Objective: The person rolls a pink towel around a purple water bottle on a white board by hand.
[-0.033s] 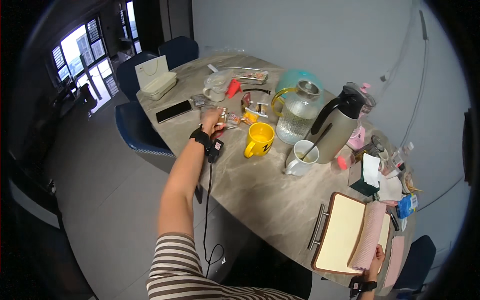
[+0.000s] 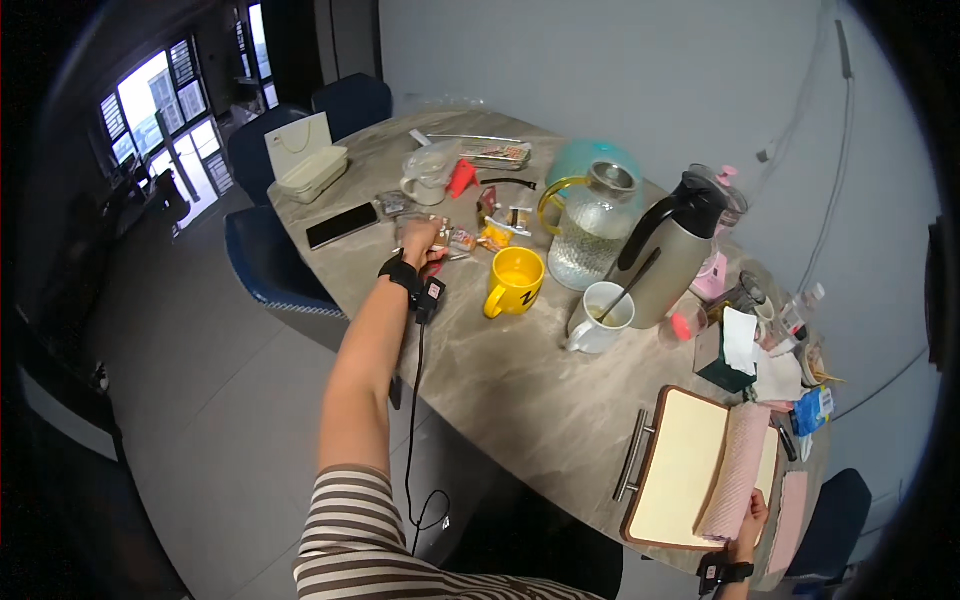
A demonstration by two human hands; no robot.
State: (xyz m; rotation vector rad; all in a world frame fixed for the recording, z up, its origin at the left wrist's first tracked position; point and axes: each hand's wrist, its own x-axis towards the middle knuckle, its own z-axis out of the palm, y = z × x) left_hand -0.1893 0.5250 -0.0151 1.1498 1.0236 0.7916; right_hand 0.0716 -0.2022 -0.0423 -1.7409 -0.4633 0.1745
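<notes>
My left hand [image 2: 421,240] reaches far out over the table. Its fingers are bent down among small wrapped snack packets [image 2: 462,240], seemingly closed on one, though the fingertips are partly hidden. Beside it lie a black phone [image 2: 342,226] and more clear packets [image 2: 393,203]. My right hand [image 2: 755,512] is at the near right, its fingers curled against the lower end of a pink textured rolled mat [image 2: 738,470]. That roll lies along the right part of a cream tray [image 2: 672,470] with a brown rim and a metal handle.
A yellow mug [image 2: 517,282], a white mug [image 2: 603,318] with a spoon, a glass water pitcher [image 2: 597,235] and a grey thermos jug [image 2: 668,255] stand mid-table. A tissue box [image 2: 722,360] is at the right. A black cable [image 2: 415,440] hangs from my left wrist.
</notes>
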